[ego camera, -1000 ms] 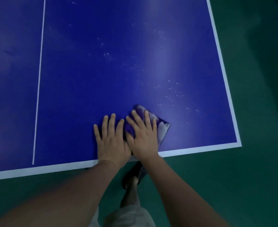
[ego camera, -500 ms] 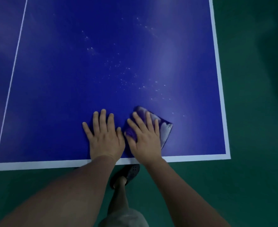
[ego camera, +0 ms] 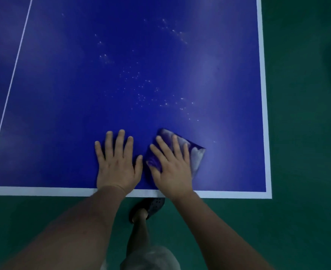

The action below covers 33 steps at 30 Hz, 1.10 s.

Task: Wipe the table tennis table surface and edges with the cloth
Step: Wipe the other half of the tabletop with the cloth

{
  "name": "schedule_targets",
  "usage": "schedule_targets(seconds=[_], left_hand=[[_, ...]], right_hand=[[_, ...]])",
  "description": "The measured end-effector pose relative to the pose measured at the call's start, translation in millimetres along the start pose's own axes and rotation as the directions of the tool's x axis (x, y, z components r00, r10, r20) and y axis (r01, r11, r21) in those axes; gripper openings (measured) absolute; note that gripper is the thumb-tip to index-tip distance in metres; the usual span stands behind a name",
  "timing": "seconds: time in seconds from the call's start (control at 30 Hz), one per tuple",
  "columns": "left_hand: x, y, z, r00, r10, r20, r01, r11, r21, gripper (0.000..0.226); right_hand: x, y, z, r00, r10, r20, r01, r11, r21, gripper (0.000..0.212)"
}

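Near the front edge of the table, toward its front right corner, the fingers of the right hand (ego camera: pixel 172 168) lie straight and slightly spread, pressed flat on a folded purple and white cloth (ego camera: pixel 196 155); they curl round nothing. That cloth lies flat on the blue surface, one corner pointing away from the person and its white patch showing just beyond the little finger, while its near part is hidden under the palm. Just beside it, the left hand (ego camera: pixel 118 164) rests palm down on the bare surface with its fingers straight and fanned, the thumb reaching toward the cloth; whether the thumb tip touches the cloth cannot be told. Both wrists cross the white border stripe along the front edge, and both bare forearms run back toward the camera. Farther out, the dark blue table tennis table (ego camera: pixel 63 114) carries a scatter of small pale specks (ego camera: pixel 141 90) across its middle, beyond the fingertips. A thin white centre line (ego camera: pixel 10 82) runs from the front edge away on the left, and a wider white stripe follows the right edge to the front right corner. Below the front edge lies a green floor (ego camera: pixel 306 172), where a dark perforated sandal (ego camera: pixel 153 206) on the person's foot shows between the forearms, with a bare leg and pale shorts below it.
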<state>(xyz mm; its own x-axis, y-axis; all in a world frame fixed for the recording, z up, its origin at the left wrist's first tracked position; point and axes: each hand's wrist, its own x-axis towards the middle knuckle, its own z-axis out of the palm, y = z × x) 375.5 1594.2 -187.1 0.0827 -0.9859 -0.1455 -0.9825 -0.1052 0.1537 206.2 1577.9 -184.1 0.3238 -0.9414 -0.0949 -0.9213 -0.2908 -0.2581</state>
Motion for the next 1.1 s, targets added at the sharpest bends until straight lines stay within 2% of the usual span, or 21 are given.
schedule_targets(seconds=[0.07,0.17,0.27,0.33,0.43,0.53,0.6,0.63,0.73,0.8,0.87,1.0,1.1], left_hand=[[0,-1,1,0.996,0.090,-0.005,-0.090,0.996,0.012,0.065],[0,-2,1,0.990,0.141,0.009,-0.141,0.990,0.012,0.063],[2,0,0,0.990,0.140,0.032,-0.140,0.990,0.014,0.062],[3,0,-1,0.992,0.120,0.031,-0.120,0.993,0.007,0.062],[4,6,-1,0.997,0.072,0.031,-0.071,0.997,-0.040,0.063],[7,46,-2,0.986,-0.169,0.011,0.167,0.963,-0.214,0.061],[12,79,-1,0.945,-0.327,0.011,0.315,0.898,-0.308,0.062],[14,89,2,0.933,-0.360,0.010,0.346,0.888,-0.304,0.063],[16,97,14,0.930,-0.368,-0.025,0.352,0.906,-0.233,0.065],[15,96,17,0.926,-0.374,-0.046,0.356,0.909,-0.217,0.065],[15,97,17,0.928,-0.369,-0.057,0.349,0.912,-0.217,0.066],[15,97,16,0.928,-0.369,-0.058,0.349,0.912,-0.213,0.068],[15,95,16,0.949,-0.311,-0.054,0.295,0.935,-0.196,0.069]], right_hand=[[-19,36,-7,0.999,0.027,-0.026,-0.027,0.999,-0.018,0.054],[-9,77,-24,0.975,0.220,-0.038,-0.221,0.975,-0.008,0.054],[24,80,-29,0.924,0.376,-0.071,-0.377,0.926,0.009,0.056],[29,75,-25,0.933,0.351,-0.074,-0.350,0.936,0.029,0.055],[-1,81,-23,0.985,0.160,-0.071,-0.159,0.987,0.026,0.050],[-40,104,-26,0.998,0.052,-0.036,-0.052,0.999,0.003,0.050],[-44,116,-32,0.996,0.081,-0.027,-0.081,0.997,0.010,0.050],[-39,116,-34,0.991,0.130,-0.027,-0.129,0.991,0.025,0.052],[-8,98,-33,0.940,0.336,-0.054,-0.330,0.940,0.087,0.057],[11,79,-28,0.916,0.397,-0.055,-0.388,0.913,0.125,0.059],[13,68,-23,0.941,0.335,-0.050,-0.326,0.936,0.131,0.057],[-34,86,-19,0.994,0.085,-0.069,-0.081,0.995,0.061,0.050],[-53,120,-26,0.992,0.118,-0.053,-0.117,0.993,0.009,0.051]])
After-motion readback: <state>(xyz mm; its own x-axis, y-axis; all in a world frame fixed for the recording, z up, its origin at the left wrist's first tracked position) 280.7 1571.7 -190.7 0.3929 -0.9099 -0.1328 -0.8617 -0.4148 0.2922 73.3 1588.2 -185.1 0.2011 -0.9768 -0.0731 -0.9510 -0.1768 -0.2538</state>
